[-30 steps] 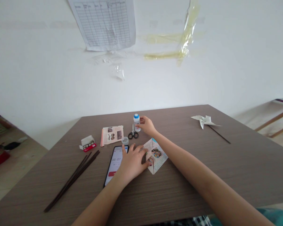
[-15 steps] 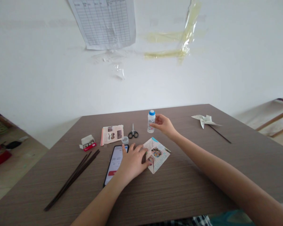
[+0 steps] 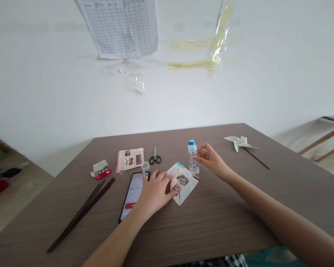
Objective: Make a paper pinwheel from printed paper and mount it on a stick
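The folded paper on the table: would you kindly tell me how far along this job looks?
A finished paper pinwheel on a stick lies at the table's right. The printed paper square is folded, and your left hand rests on it. Your right hand is beside the upright blue-capped bottle. Left: the dark sticks lie unused, and the paper is not yet a pinwheel.

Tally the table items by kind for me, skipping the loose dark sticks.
Blue-capped bottle: 1
Scissors: 1
Phone: 1
Small clear cap: 1
Red-and-white box: 1
Folded printed paper: 1
Printed paper sheet: 1
Paper pinwheel: 1
Total: 8
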### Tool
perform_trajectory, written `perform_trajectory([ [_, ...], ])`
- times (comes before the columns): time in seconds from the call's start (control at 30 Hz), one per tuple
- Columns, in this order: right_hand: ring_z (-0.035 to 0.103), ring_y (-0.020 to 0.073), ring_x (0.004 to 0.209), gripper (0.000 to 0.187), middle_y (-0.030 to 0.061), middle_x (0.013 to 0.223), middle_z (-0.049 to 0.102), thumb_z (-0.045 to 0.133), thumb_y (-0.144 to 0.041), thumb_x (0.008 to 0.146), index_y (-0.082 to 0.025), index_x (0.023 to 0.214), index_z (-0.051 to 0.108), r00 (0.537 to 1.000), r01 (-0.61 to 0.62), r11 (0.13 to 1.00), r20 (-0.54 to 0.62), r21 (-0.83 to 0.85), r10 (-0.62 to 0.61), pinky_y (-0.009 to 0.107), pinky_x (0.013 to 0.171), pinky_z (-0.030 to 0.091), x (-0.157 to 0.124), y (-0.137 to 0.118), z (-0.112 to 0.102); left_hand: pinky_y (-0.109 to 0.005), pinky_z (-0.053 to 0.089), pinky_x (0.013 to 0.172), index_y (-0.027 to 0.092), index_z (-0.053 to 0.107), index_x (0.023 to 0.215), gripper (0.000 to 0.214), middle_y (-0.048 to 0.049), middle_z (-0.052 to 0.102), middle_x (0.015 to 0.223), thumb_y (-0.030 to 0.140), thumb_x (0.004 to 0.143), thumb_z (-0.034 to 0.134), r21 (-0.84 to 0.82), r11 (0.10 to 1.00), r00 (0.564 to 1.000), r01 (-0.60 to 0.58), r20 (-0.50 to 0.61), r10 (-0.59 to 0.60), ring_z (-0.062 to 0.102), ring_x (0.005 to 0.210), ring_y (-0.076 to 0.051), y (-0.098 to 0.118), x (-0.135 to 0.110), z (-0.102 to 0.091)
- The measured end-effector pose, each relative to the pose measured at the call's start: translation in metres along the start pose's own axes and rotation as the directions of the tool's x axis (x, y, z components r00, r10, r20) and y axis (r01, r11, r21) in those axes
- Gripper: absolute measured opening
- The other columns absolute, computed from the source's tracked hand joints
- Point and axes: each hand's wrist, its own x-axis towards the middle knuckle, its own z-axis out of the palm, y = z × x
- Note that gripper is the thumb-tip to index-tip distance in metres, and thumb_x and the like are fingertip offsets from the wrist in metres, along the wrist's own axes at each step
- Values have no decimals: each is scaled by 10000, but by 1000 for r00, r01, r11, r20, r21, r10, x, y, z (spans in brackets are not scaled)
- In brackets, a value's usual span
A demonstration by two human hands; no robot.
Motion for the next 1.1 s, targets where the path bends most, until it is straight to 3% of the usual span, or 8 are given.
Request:
perform_trajectory([
  [0.1,801,232,853,676,-1,1039,885,1102,-788,884,-328,1158,689,1000,17,1000,19,7,-17,367,776,638,2,1,5,-1007,227,1541,373,863,1723,548,-150,719,1938,401,1178,905,5,1000,1000,0,3,0,535,1890,-571,3,0,-2],
  [0.23,761,242,851,573,23,981,885,1065,-794,942,-298,1165,887,998,26,1000,59,-14,-25,394,808,627,-1,5,7,-998,229,1547,370,858,1736,555,-146,717,1940,399,1183,899,12,1000,1000,5,10,-5,534,1892,-565,6,0,-3],
  [0.47,900,362,1236,410,108,1272,1000,1039,-636,973,-301,1209,1049,999,24,1000,37,4,-24,547,1198,683,-10,11,-1,-999,206,1552,370,846,1754,568,-143,707,1950,393,1189,893,8,1000,1000,3,12,-3,524,1902,-555,7,0,-2],
  [0.6,942,373,1223,443,106,1269,1011,1123,-428,820,-293,1236,1047,995,-34,993,99,111,23,526,1128,743,-10,15,2,-992,193,1560,346,825,1783,592,-151,686,1968,403,1197,881,18,1000,1000,9,30,-10,506,1912,-557,6,-1,-3],
  [0.7,954,360,1147,549,99,1228,1010,1159,-386,763,-285,1283,1014,992,-61,984,119,169,41,487,1026,760,-11,16,8,-997,192,1558,345,831,1776,596,-154,691,1963,419,1188,894,11,1000,1000,-2,28,2,504,1911,-567,5,-1,-3],
  [0.87,928,330,992,692,78,1113,980,1183,-562,772,-292,1346,904,997,-58,994,46,88,54,450,890,734,-14,11,13,-996,202,1558,359,845,1756,599,-145,699,1958,425,1165,920,-17,1000,999,-23,28,23,503,1909,-579,5,0,0],
  [1.0,876,325,858,626,44,857,875,1063,-786,841,-271,1098,817,992,-94,993,80,-78,100,459,843,707,-17,8,15,-984,200,1570,338,839,1757,593,-152,686,1968,420,1174,908,-24,1000,999,-20,36,21,491,1918,-568,8,1,4],
  [1.1,868,333,866,583,81,890,885,936,-828,938,-268,1004,785,984,-86,966,130,-244,120,452,840,682,-22,6,19,-970,225,1574,349,857,1725,572,-153,699,1955,409,1160,923,-36,999,1000,-15,22,16,498,1915,-563,12,1,7],
])
